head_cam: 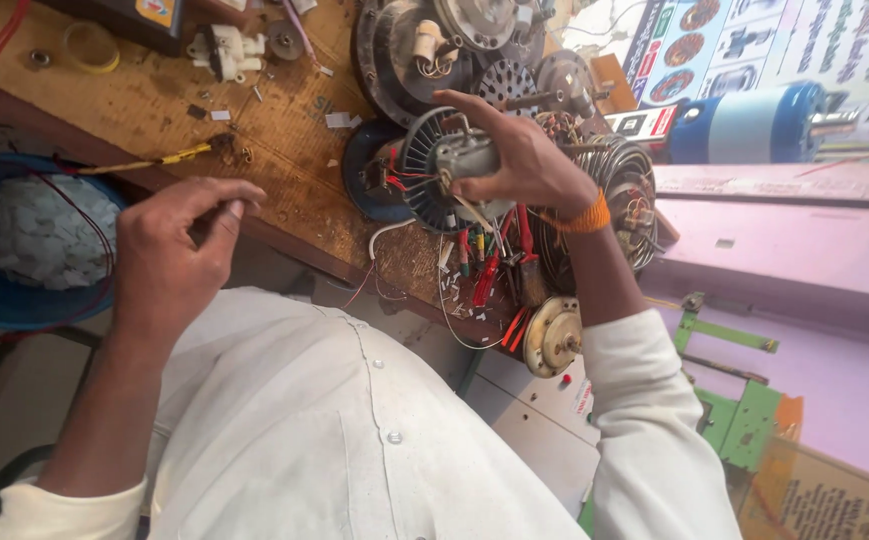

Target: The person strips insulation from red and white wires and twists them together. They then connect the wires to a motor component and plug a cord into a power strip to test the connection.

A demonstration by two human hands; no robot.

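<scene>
My right hand [524, 165] grips a round fan motor part [434, 170] with a black finned ring and a grey metal core. It is held just above the wooden workbench [154, 110], and red and white wires [394, 185] trail from it. My left hand [169, 260] hovers at the bench's near edge. Its thumb and fingers are pinched on a small dark piece that is mostly hidden. An orange band [586, 217] circles my right wrist. I wear a white shirt.
More motor housings and windings [474, 40] lie at the back of the bench, beside a copper-wound stator [634, 190]. A blue bowl of white chips [24, 235] stands left. Screwdrivers with red handles [499, 260], a brass-coloured disc [552, 335], a blue cylinder [744, 125] and a pink counter [804, 250] are right.
</scene>
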